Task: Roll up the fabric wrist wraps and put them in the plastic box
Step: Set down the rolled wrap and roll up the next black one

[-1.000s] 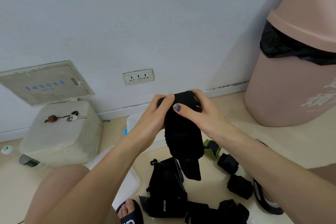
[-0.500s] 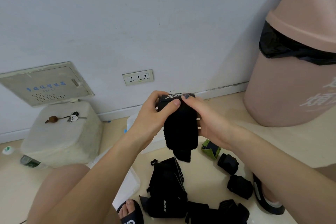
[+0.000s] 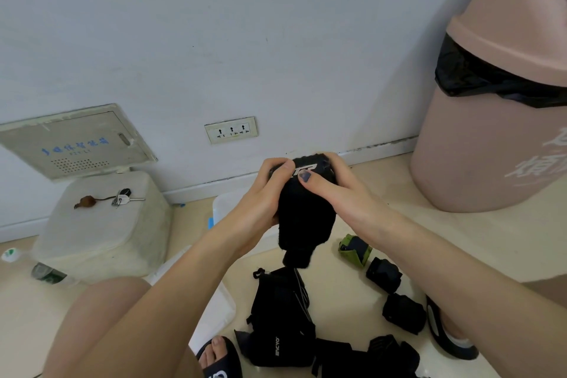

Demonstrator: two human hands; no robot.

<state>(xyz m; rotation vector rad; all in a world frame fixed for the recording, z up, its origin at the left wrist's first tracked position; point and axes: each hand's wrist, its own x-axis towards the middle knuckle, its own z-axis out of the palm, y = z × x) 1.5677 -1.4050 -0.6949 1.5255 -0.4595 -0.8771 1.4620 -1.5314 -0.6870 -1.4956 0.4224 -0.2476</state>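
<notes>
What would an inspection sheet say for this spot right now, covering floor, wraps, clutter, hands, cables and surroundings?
Surface: beige floor, bare in patches.
Job's things: black wrist wrap half rolled, tail hanging; plastic box behind the hands, mostly hidden; two rolled wraps and a green one on the floor.
Clutter: black pouch, keys on a white tub, bottle.
Grippers: left hand and right hand both grip the wrap.
Cables: nothing seen.
Surroundings: wall socket, pink bin.
</notes>
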